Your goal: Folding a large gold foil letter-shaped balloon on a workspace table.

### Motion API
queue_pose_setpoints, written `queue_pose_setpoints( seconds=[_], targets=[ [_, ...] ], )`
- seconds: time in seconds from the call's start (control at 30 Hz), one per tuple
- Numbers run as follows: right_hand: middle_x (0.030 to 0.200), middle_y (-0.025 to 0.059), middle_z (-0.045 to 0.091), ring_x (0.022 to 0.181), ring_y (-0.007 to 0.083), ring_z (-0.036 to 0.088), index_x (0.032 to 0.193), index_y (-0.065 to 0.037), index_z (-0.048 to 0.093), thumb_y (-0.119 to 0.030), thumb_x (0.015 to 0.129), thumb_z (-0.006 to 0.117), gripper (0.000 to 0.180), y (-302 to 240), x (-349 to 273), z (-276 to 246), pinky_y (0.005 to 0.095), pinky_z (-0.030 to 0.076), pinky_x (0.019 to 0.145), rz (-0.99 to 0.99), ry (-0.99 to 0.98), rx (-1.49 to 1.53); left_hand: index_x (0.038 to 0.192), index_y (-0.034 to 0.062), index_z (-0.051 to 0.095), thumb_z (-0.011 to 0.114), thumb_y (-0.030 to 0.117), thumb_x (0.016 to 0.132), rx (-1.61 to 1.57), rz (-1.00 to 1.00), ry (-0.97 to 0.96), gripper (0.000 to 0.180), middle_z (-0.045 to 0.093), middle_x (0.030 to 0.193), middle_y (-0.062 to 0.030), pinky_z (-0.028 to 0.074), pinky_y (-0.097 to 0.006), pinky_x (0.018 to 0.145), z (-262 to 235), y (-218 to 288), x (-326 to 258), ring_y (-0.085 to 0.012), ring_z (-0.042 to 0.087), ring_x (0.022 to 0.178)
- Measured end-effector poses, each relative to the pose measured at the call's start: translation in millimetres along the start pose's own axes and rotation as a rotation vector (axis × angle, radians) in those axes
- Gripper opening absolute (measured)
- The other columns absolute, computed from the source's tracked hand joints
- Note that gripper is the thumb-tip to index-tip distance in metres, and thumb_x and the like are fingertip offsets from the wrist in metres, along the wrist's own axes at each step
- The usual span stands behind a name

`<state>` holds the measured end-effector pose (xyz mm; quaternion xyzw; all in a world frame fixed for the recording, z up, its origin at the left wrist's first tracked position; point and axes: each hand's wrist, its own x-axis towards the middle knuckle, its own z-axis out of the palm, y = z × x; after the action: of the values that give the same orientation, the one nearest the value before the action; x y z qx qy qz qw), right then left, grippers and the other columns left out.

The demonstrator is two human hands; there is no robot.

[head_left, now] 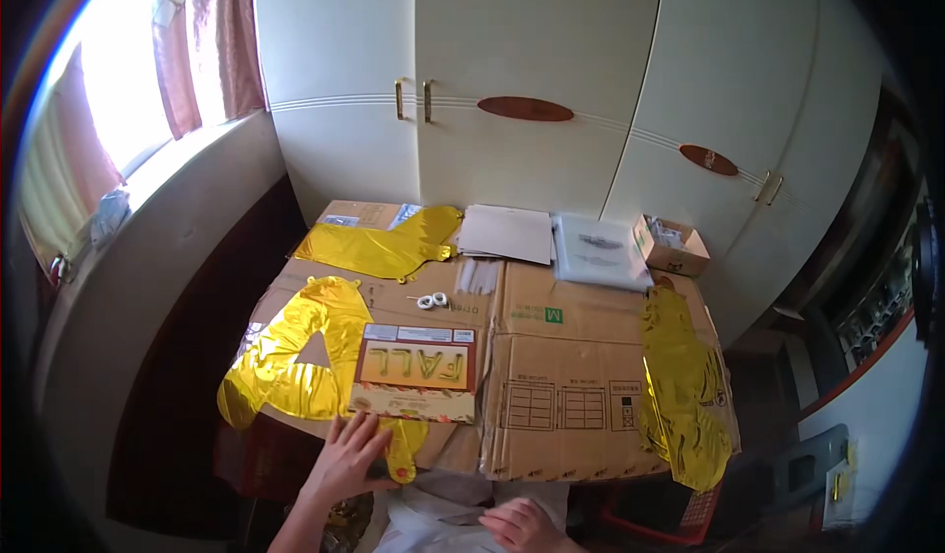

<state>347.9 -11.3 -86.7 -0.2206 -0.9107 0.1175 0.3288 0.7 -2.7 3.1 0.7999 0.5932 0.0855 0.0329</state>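
My left hand (352, 455) rests at the table's near edge with its fingers spread. Its fingertips meet the lower left corner of a flat printed package (413, 403) with a picture of gold letters, lying upside down to me. Partly beneath that package is a flat gold foil letter balloon (330, 307) with a triangular hole; one leg hangs past the near edge beside my hand. My right hand (522, 525) is low over my lap, fingers loosely bent and a little apart, with nothing visible in it.
Flattened cardboard (561, 356) covers the table. More gold foil balloons lie at the back left (379, 248) and right edge (679, 386). Behind are small white rolls (431, 301), grey sheets (507, 233), clear plastic bags (600, 251) and a small box (671, 248). White cabinets (536, 41) stand beyond.
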Motion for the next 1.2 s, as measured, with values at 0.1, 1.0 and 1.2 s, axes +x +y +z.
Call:
queue_pose_setpoints(
  seconds=[0.1,1.0,1.2],
  targets=[
    [0.127,0.0118,0.055,0.119,0.0278,0.053,0.128,-0.006,0.054,-0.023,0.085,0.067,0.048,3.4,90.6,-12.5,0.0404,0.043,0.1,-0.04,0.068,0.024,0.136,0.0144,0.052,0.073,0.057,0.073,0.013,0.018,0.006,0.079,0.048,0.141,-0.0145,0.028,-0.06,0.109,-0.9,-4.2,-7.0,-0.0374,0.039,0.136],
    [0.078,0.0101,0.061,0.067,0.0273,0.062,0.1,-0.004,0.063,0.005,0.084,0.061,0.019,74.0,128.8,-171.1,0.0366,0.048,0.059,0.304,0.63,-0.601,0.102,0.0026,0.059,0.058,-0.006,0.077,-0.643,0.272,0.682,0.026,0.072,0.102,-0.0143,0.059,-0.036,0.068,7.3,2.5,35.7,-0.0261,0.072,0.077],
    [0.091,0.0099,0.061,0.08,0.0203,0.065,0.105,0.001,0.058,0.001,0.09,0.06,0.015,136.2,135.2,-199.9,0.0294,0.056,0.074,0.442,0.917,-0.325,0.112,0.0026,0.066,0.062,0.006,0.079,-0.587,0.349,-0.077,0.033,0.072,0.107,-0.0081,0.059,-0.031,0.075,3.0,89.0,75.1,-0.021,0.072,0.088]
  ],
)
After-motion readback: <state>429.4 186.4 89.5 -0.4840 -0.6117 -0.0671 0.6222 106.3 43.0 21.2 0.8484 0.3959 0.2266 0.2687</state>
